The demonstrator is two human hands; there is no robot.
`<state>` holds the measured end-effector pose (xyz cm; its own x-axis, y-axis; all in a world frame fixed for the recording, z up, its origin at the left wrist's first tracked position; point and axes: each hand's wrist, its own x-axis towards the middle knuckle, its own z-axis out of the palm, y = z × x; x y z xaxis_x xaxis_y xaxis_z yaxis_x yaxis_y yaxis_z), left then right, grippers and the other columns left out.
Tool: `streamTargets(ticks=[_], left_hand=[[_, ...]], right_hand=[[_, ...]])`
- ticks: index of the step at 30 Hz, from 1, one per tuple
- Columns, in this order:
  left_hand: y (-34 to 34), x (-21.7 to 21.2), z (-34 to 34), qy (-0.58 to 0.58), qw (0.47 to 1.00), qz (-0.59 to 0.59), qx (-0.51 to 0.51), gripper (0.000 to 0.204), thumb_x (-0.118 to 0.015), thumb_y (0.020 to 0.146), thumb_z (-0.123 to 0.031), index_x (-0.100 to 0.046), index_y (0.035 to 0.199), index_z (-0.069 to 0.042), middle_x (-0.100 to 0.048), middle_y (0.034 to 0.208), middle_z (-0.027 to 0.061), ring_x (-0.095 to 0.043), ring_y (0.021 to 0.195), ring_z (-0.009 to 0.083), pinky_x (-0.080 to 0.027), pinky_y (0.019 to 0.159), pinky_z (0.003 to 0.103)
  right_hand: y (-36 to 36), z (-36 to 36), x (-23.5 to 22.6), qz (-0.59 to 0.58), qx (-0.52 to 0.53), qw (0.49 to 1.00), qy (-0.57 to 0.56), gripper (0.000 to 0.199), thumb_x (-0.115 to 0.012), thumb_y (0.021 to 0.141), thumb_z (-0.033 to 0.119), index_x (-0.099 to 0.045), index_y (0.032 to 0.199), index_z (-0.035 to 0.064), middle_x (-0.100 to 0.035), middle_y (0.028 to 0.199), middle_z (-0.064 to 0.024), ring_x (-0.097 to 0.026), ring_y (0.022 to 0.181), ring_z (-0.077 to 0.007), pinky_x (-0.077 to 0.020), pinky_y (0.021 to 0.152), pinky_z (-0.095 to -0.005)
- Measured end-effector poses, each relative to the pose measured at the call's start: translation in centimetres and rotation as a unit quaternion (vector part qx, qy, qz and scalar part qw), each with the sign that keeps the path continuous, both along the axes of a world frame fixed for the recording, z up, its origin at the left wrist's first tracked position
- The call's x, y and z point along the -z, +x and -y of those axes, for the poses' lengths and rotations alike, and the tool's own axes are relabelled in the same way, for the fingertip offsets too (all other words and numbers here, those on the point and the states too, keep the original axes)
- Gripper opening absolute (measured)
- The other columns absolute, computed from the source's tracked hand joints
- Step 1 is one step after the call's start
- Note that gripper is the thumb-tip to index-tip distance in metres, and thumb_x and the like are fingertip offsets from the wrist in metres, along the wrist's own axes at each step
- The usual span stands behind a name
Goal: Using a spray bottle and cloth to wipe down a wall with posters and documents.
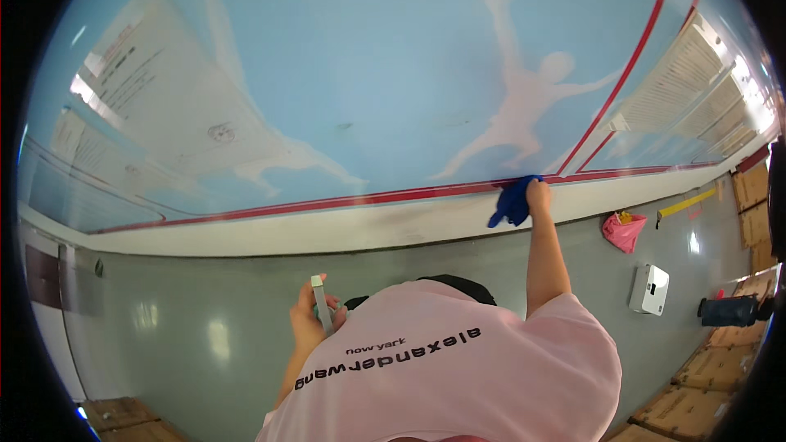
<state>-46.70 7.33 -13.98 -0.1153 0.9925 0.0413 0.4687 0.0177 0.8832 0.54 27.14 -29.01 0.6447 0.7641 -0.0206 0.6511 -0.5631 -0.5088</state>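
Observation:
My right hand (539, 195) is stretched out to the wall and closed around a blue cloth (512, 203). The cloth lies against the red stripe (385, 196) near the wall's lower part, and one end hangs loose to the left. Down by my left side, my left hand (305, 321) grips a narrow, pale grey, stick-like object (322, 307) with a lighter tip; its kind is unclear. Light blue paint covers the wall (385, 82), with pale figures of people in motion and faint dark smudges. A white band (368, 227) runs beneath the stripe.
On the grey floor (196, 303) to the right are a pink bag (624, 233), a yellow strip (686, 203), a white box-shaped thing (649, 289) and a dark blue object (729, 311). Cardboard boxes (696, 393) line the right side; more (123, 417) stand at the lower left.

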Motion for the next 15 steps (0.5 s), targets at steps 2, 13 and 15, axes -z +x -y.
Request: streamTargets(ticks=[2, 13, 15], left_hand=[[-0.6, -0.1, 0.3, -0.017, 1.000, -0.006, -0.016, 0.061, -0.070, 0.063, -0.003, -0.047, 0.119, -0.011, -0.056, 0.066, 0.0030, -0.060, 0.065, 0.0148, -0.048, 0.059, 0.028], [-2.8, 1.2, 3.6, -0.004, 0.981, 0.152, -0.120, 0.062, -0.068, 0.065, -0.001, -0.042, 0.122, -0.006, -0.054, 0.067, 0.0019, -0.057, 0.072, 0.0157, -0.045, 0.072, 0.031], [-4.4, 2.8, 4.4, 0.030, 0.980, 0.149, -0.127, 0.062, -0.067, 0.065, 0.000, -0.042, 0.121, -0.005, -0.053, 0.067, 0.0019, -0.057, 0.072, 0.0158, -0.045, 0.072, 0.031]], right_hand=[[-5.3, 0.0, -1.2, -0.038, -0.056, 0.997, -0.024, 0.046, -0.034, 0.086, 0.029, -0.061, 0.083, -0.0080, -0.058, 0.086, -0.0309, -0.056, 0.086, -0.0446, -0.0434, 0.078, -0.0492], [-30.7, -4.0, 1.5, -0.749, -0.018, 0.661, 0.026, 0.034, -0.028, 0.093, 0.019, -0.052, 0.110, 0.0020, -0.057, 0.110, -0.0138, -0.056, 0.096, -0.0290, -0.0461, 0.085, -0.0438], [-33.8, -2.4, -3.6, -0.756, 0.018, 0.654, -0.037, 0.037, -0.026, 0.094, 0.020, -0.048, 0.116, 0.0017, -0.053, 0.116, -0.0133, -0.055, 0.099, -0.0287, -0.0450, 0.087, -0.0437]])
